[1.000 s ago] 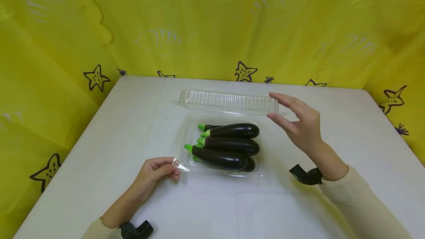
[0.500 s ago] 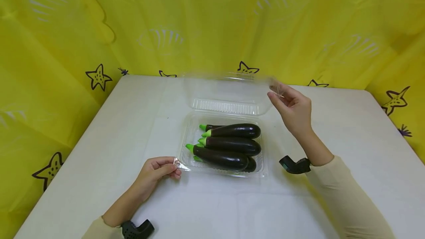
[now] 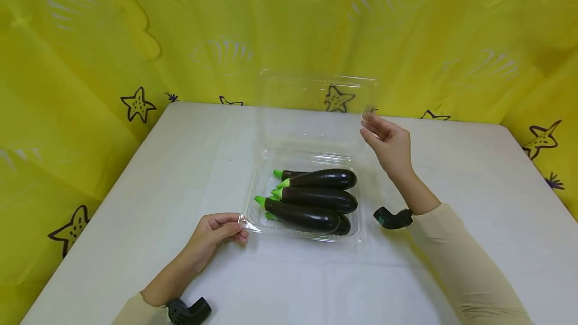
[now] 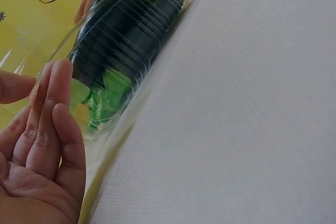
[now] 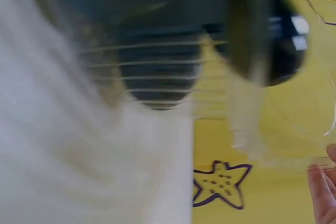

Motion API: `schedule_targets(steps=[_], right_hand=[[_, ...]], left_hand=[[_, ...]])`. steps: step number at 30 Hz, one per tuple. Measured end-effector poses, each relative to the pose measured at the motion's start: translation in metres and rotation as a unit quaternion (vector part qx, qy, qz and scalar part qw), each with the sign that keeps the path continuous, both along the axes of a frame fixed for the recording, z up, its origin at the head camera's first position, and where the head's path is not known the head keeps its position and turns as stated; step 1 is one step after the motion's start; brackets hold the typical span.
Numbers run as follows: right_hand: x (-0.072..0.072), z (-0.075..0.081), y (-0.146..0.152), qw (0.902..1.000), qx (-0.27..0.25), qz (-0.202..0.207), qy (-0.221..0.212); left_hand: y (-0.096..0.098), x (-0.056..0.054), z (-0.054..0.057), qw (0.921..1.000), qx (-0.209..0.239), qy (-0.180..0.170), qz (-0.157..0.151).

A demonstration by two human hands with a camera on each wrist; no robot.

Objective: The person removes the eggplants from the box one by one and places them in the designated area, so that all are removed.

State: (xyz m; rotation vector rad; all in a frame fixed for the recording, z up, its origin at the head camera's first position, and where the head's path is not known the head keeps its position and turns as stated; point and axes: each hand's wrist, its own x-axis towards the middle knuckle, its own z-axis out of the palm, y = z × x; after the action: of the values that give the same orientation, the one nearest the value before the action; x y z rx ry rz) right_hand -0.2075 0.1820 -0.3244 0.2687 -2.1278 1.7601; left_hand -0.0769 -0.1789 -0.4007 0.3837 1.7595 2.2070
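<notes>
In the middle of the head view, a clear plastic box (image 3: 307, 237) lies on the white surface (image 3: 149, 204), with several dark eggplants (image 3: 318, 199) inside, their green stem ends pointing to the left of the frame. The box's lid (image 3: 316, 114) stands raised along the far edge, and the yellow cloth (image 3: 289, 29) with its drawn starfish shows through its upper part.

The left hand (image 3: 207, 239), left of centre in the lower half of the frame, has its grip pressed together, pinching the box's near left corner between thumb and fingers. The right hand (image 3: 392, 144), right of centre, pinches the right side of the lid; its fingertips meet the plastic at the level of the surface's far edge.

In the left wrist view, the ribbed wall of the box crosses the upper left, with green stems pressed close behind it. The right wrist view is partly blurred: dark eggplant ends fill the top, and fingers hold a clear edge at the lower right. Both sleeves (image 3: 469, 270) are cream, each with a black device (image 3: 393, 218) at the wrist.
</notes>
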Motion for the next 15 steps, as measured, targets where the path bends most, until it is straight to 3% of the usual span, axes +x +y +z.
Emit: schedule_targets(steps=[15], right_hand=[[-0.025,-0.020,0.005,0.9983,-0.003,0.004,-0.059]], left_hand=[[0.000,0.000,0.000,1.0000,-0.006,-0.007,-0.001]])
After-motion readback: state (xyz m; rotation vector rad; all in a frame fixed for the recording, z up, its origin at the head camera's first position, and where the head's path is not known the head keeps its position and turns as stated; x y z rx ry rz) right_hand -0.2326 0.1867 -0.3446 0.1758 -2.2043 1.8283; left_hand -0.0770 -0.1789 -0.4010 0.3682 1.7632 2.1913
